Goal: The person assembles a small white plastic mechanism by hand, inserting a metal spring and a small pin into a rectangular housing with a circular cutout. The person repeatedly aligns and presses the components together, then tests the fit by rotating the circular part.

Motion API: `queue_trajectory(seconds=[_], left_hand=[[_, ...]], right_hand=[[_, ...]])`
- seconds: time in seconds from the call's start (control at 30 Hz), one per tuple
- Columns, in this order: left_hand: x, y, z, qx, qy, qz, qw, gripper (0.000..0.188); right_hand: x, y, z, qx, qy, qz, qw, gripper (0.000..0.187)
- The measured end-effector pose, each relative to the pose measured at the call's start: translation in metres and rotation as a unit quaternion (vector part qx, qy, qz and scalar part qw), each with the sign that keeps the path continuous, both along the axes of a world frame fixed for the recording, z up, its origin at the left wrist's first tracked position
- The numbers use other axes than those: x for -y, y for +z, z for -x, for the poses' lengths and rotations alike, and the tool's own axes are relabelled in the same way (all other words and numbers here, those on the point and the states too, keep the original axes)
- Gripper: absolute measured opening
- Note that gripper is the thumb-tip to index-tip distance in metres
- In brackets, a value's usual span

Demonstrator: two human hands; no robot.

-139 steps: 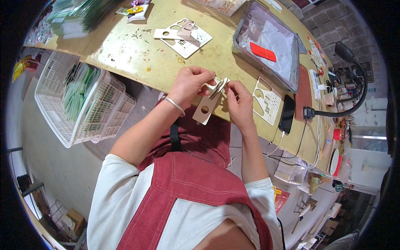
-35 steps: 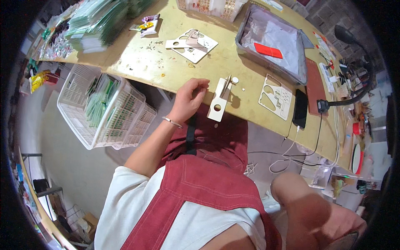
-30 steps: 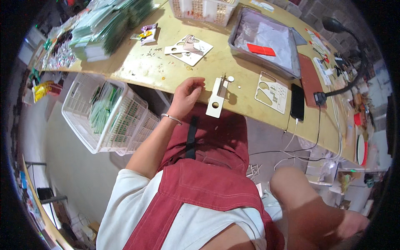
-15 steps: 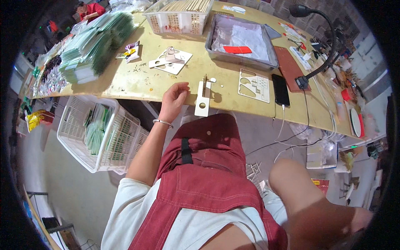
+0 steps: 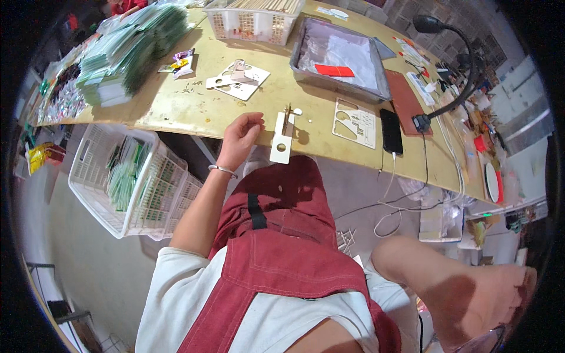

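My left hand [image 5: 242, 134] rests at the table's near edge with its fingers loosely curled; nothing shows in them. Just right of it, a flat white piece with a round hole [image 5: 281, 148] juts over the edge, a thin upright brown part standing on it. Small white discs [image 5: 298, 112] lie beside that piece. My right hand [image 5: 497, 300] is low at the far right, off the table, its fingers bent inward. What it holds, if anything, is hidden at the dark rim. A clear plastic item [image 5: 485, 340] shows just beneath it.
A cut-out white sheet [image 5: 355, 123] and a black phone [image 5: 391, 132] with a cable lie to the right. Behind are a grey tray [image 5: 297, 67], a basket of sticks [image 5: 250, 29], stacked clear packets [image 5: 126, 62] and cut-out sheets [image 5: 250, 85]. A black lamp [image 5: 465, 50] arches over; white crates [image 5: 88, 182] stand below left.
The view has shifted slightly, so the table sits a little further left and up. My right hand has swung outward and its bent fingers now show; my left hand stays beside the white piece.
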State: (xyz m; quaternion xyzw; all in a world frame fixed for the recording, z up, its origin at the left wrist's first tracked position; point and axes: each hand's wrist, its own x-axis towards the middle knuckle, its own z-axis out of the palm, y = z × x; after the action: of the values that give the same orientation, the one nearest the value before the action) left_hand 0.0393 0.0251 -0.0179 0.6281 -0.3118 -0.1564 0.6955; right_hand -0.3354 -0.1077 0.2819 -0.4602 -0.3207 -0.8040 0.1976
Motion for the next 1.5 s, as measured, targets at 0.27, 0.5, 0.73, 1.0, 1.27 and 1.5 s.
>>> queue_trajectory(seconds=[0.27, 0.5, 0.73, 1.0, 1.27, 1.5], left_hand=[[0.002, 0.001, 0.006, -0.024, -0.023, 0.011, 0.999, 0.031], [-0.004, 0.002, 0.009, 0.003, 0.003, 0.007, 1.0, 0.028], [-0.004, 0.005, 0.012, 0.017, 0.011, -0.022, 1.0, 0.031], [-0.007, 0.001, 0.011, 0.024, 0.02, -0.015, 0.999, 0.028], [-0.006, 0.009, 0.013, 0.026, 0.014, -0.044, 0.999, 0.027], [-0.004, 0.007, 0.015, 0.008, 0.033, -0.005, 0.999, 0.027]], right_hand=[[0.031, -0.047, -0.075, 0.018, -0.095, -0.182, 0.978, 0.064], [0.074, -0.153, -0.127, -0.341, -0.032, -0.284, 0.895, 0.065], [0.106, -0.242, -0.124, -0.444, -0.158, -0.336, 0.815, 0.033], [0.136, -0.285, -0.121, -0.473, -0.181, -0.462, 0.728, 0.023], [0.131, -0.274, -0.14, -0.543, -0.241, -0.379, 0.709, 0.025], [0.159, -0.284, -0.149, -0.529, -0.334, -0.306, 0.717, 0.03]])
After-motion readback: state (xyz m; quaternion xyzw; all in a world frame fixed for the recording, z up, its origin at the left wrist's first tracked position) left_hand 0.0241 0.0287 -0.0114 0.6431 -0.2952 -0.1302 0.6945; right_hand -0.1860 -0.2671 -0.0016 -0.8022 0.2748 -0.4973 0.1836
